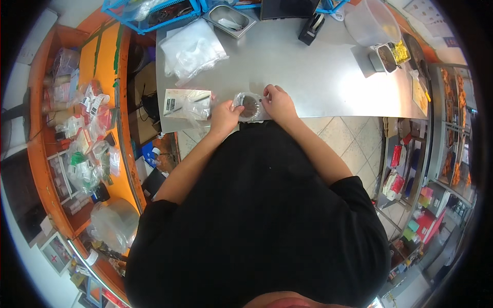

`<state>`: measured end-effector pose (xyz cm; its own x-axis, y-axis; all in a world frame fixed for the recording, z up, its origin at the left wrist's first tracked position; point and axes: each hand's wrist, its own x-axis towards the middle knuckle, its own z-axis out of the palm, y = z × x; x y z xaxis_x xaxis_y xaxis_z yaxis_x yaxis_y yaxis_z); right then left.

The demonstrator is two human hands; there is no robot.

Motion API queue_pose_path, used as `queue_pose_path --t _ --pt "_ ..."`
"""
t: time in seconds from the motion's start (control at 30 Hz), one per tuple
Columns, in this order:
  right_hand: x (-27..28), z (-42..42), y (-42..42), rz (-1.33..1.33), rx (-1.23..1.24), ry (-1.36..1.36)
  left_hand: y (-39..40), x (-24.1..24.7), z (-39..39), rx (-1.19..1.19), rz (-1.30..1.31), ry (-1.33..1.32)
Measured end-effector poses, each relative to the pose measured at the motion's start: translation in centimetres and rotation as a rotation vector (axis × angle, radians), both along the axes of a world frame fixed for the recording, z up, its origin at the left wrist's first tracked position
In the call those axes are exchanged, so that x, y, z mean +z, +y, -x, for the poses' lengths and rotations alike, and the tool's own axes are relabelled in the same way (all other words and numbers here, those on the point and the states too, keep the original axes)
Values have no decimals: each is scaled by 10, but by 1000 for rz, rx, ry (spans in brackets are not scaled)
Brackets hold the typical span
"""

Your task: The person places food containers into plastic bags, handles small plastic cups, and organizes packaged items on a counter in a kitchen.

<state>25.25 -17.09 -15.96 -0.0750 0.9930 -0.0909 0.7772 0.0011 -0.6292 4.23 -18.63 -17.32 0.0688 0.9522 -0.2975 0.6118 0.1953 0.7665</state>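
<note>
A small round clear plastic container (251, 106) with dark brown contents sits at the near edge of the steel table, partly inside or against clear plastic film. My left hand (225, 117) grips its left side between thumb and fingers. At the right side of the container is my right hand (278, 101), fingers curled close to the rim; whether it pinches the film is too small to tell. Left of my left hand lies a printed card or booklet (175, 102) with crumpled clear plastic (197, 108) on it.
Clear plastic bags (194, 50) lie at the back left of the steel table (285, 61), near a metal pan (230, 21) and a blue basket (152, 27). A black tape dispenser (311, 30) stands at the back. Food containers (385, 59) and a large plastic tub (369, 23) occupy the right.
</note>
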Motion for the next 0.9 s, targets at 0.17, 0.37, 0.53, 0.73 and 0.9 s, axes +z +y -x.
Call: queue_pose_path --t 0.17,0.37,0.53,0.73,0.9 --pt "14 -6 9 605 -124 520 1 6 0 27 30 -26" --pt "-29 -16 -6 417 209 419 10 16 3 -16 -25 118" --pt "-35 -4 -1 323 232 181 33 31 0 -216 112 201" --pt "-46 -14 4 402 167 346 51 20 7 -266 455 104" --pt "1 -10 -1 430 -128 458 31 -20 19 -159 456 -145"
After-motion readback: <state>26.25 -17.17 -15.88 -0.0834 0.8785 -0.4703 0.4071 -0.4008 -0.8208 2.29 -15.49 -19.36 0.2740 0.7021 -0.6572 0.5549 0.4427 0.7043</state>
